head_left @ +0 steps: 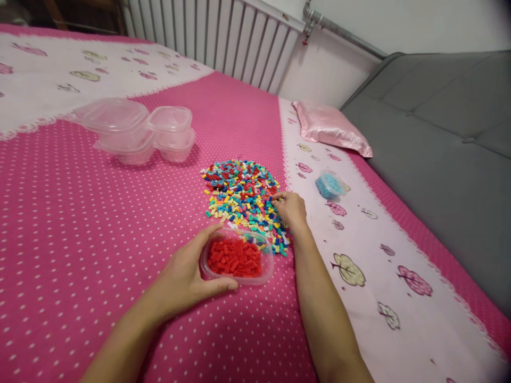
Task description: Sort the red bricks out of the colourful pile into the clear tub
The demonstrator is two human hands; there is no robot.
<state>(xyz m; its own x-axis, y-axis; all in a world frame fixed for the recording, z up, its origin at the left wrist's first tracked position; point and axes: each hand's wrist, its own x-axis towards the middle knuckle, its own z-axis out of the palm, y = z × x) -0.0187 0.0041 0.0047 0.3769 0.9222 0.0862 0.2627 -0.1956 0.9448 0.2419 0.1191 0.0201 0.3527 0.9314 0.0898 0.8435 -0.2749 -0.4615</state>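
Note:
My left hand (187,276) is wrapped round the near left side of a clear plastic container (266,272), thumb along its near rim. Inside lie many red building bricks (235,258). Just beyond the container spreads a heap of small mixed-colour building bricks (243,194), in blue, yellow, green, white, red and more. At the heap's right edge is my right hand (291,209), its fingers bent together over the bricks. Whatever its fingertips hold is too small or too hidden to name.
Stacked clear containers (170,119) stand at the back left on the pink dotted bedspread (120,223). To the right sits a small container of light blue bricks (330,185). A pink satin pillow (333,127) rests near the grey headboard (439,127). A white radiator (215,40) lines the wall.

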